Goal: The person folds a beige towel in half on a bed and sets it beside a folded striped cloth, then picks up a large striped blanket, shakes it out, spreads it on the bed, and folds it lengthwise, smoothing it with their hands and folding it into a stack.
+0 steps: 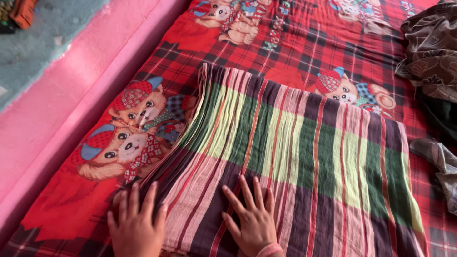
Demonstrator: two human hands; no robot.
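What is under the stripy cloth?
The striped cloth lies folded on a red checked bedsheet printed with cartoon bears. The sheet shows all around it. Both hands, left hand and right hand, press flat on top. Whatever the sheet shows beneath the cloth is covered.

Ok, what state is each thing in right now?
Striped cloth: folded, lying flat on the bedsheet.
Left hand: flat, on the cloth's left edge.
Right hand: flat, fingers spread, pressing the cloth.
Red bedsheet: spread out.
Brown fabric: crumpled at right.
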